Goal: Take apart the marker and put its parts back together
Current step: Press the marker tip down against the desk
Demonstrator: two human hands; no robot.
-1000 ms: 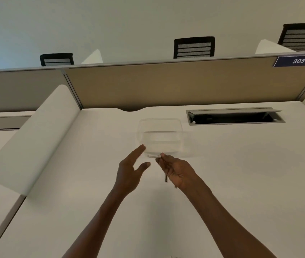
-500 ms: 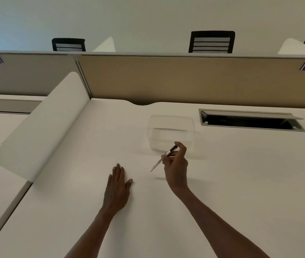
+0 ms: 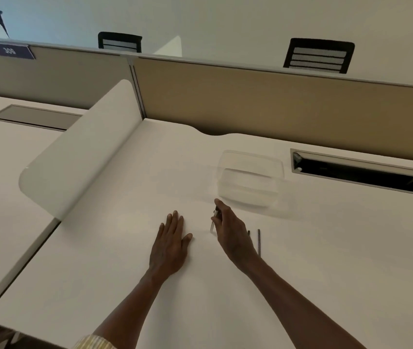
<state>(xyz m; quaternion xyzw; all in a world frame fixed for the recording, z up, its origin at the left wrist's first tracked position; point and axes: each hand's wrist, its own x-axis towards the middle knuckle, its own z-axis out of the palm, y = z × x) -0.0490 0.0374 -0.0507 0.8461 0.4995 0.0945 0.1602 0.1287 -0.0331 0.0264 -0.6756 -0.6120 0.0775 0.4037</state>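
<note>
My right hand (image 3: pixel 230 230) is closed around a thin marker body (image 3: pixel 214 220), white with a dark end, held nearly upright just above the white desk (image 3: pixel 326 248). Most of the marker is hidden behind my fingers. To the right of that hand, a dark thin rod (image 3: pixel 259 241) lies on the desk, and a shorter dark piece (image 3: pixel 249 233) shows beside my wrist. My left hand (image 3: pixel 171 244) rests flat on the desk, fingers together, holding nothing.
A clear plastic container (image 3: pixel 250 180) stands just beyond my right hand. An open cable hatch (image 3: pixel 361 172) is at the back right. A white curved divider (image 3: pixel 79 157) rises on the left, and a beige partition (image 3: pixel 250 102) closes the back.
My right hand has lowered the marker from a raised slant to nearly upright by the desk. The view has swung to the left. My left hand stays flat on the desk.
</note>
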